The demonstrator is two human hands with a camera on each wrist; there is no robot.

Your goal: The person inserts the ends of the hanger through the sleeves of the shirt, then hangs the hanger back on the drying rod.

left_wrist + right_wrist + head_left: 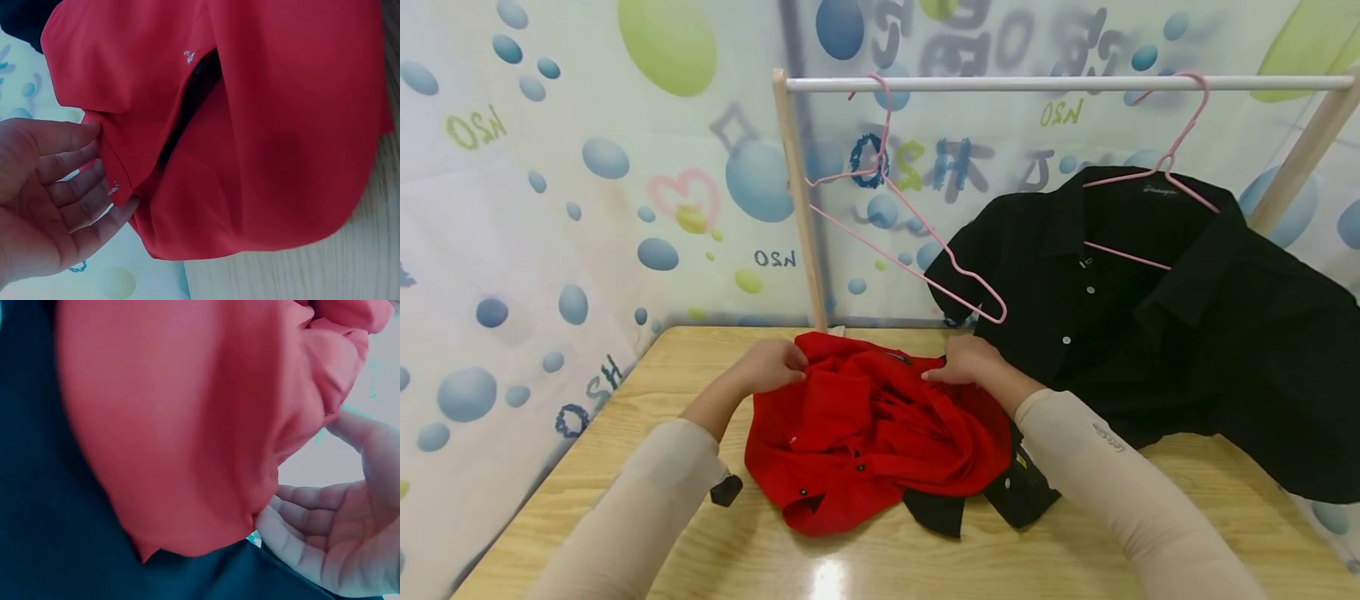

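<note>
A crumpled red shirt [842, 417] with dark buttons lies heaped on the table, partly over a second black garment [1018, 492]. At its far left edge my left hand [775, 367] holds the red cloth, thumb in front and some fingertips behind the fabric. My right hand [973, 362] grips the far right side, its thumb on the red folds; the tips of its fingers are hidden by cloth. Close behind that hand, a black short-sleeved shirt [1112, 333] hangs on a pink hanger [1172, 158]. A bare pink hanger [917, 217] hangs above the red shirt.
Both hangers hook over a white rail [1037, 84] on wooden posts [805, 208] at the back of the wooden table [700, 358]. A small dark piece [726, 490] shows beside the left forearm. Patterned curtains [587, 167] surround the table.
</note>
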